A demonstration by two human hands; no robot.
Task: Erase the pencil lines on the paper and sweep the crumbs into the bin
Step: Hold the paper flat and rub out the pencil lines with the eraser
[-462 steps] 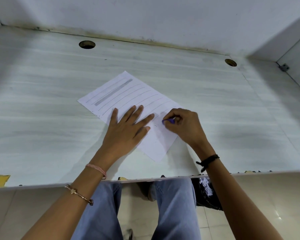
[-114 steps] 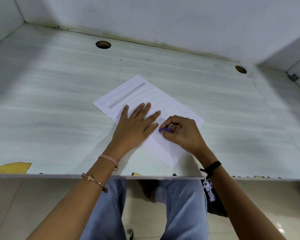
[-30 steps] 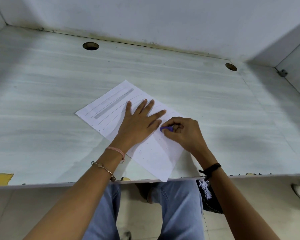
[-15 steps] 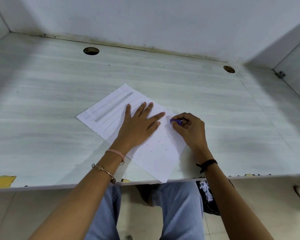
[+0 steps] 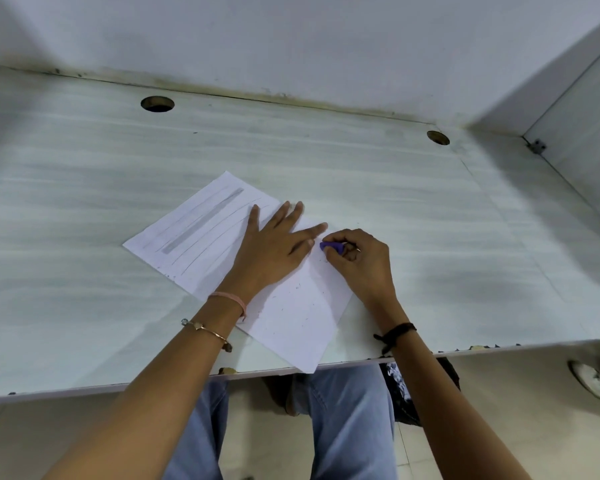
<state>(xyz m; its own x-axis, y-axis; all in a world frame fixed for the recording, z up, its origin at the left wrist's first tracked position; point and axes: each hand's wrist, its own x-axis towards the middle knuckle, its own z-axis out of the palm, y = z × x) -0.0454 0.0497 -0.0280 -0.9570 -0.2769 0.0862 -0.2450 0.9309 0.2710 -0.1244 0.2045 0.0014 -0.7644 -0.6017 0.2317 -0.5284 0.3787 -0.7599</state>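
A white sheet of paper (image 5: pixel 194 233) lies slanted on the pale desk (image 5: pixel 84 161), its near corner hanging over the front edge. Pencil lines and a grey shaded band remain on its far left half. The near half is blank and dotted with dark crumbs (image 5: pixel 291 306). My left hand (image 5: pixel 274 247) lies flat on the sheet's middle with fingers spread. My right hand (image 5: pixel 357 261) pinches a small purple eraser (image 5: pixel 331 247) against the paper, just right of my left fingertips.
Two round cable holes (image 5: pixel 157 104) (image 5: pixel 438 137) sit near the back wall. A side panel closes the desk on the right. A bin's rim (image 5: pixel 596 382) shows on the floor at the lower right. My knees are under the desk edge.
The eraser and my right hand have shifted slightly toward the left fingertips since half a second ago. Over the longer span more lines on the near half have gone and crumbs have gathered.
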